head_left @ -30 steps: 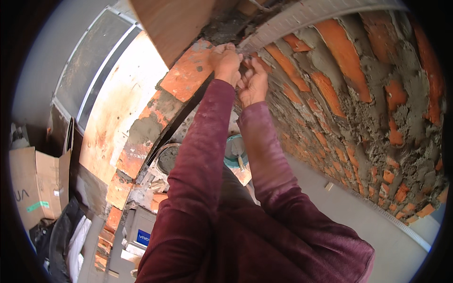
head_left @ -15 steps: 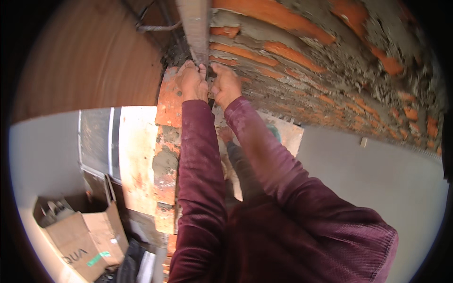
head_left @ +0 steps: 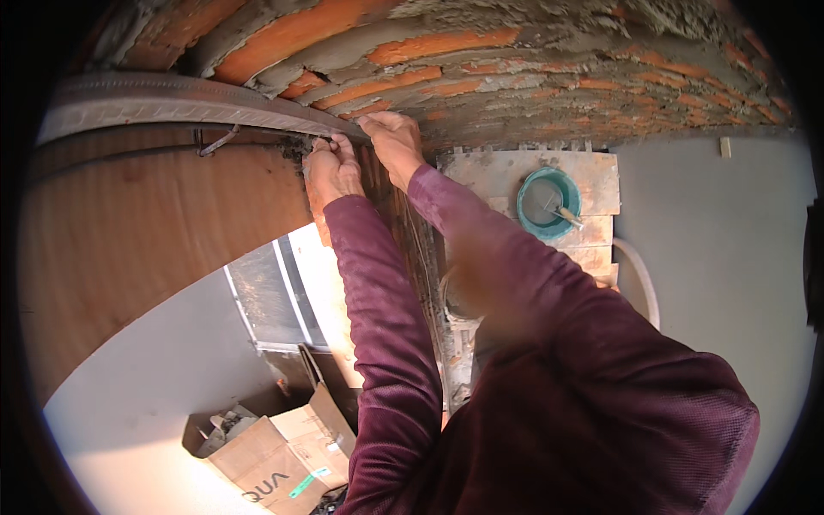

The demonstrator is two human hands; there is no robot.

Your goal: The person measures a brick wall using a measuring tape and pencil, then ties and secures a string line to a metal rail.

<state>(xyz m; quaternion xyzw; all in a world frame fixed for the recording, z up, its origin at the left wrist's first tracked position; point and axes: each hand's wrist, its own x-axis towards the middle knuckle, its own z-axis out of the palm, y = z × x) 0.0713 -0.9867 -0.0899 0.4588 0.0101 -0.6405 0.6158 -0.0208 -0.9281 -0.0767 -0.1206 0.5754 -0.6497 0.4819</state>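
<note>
My left hand (head_left: 336,172) and my right hand (head_left: 395,148) are raised close together at the brick wall's edge. Beside their fingertips is the end of a long, pale, straight bar (head_left: 184,100) running left along the wall. Both hands have fingers curled in a pinch; whatever is between them is too small to make out. Right behind my right fingertips rises the wall (head_left: 412,47), its orange bricks partly smeared with grey mortar. Below my left hand, part of an orange brick edge (head_left: 318,210) shows. My sleeves are maroon.
A teal bucket (head_left: 524,206) with a tool in it stands on a board platform (head_left: 601,176) at the right. A brown wooden panel (head_left: 163,206) hangs under the bar, with dark cables (head_left: 112,146) between. A cardboard box (head_left: 257,455) sits lower left, near a window (head_left: 264,296).
The view has turned, so the bar now runs left instead of upward. The teal bucket has come into full view. Both hands stay near the bar's end, fingers curled.
</note>
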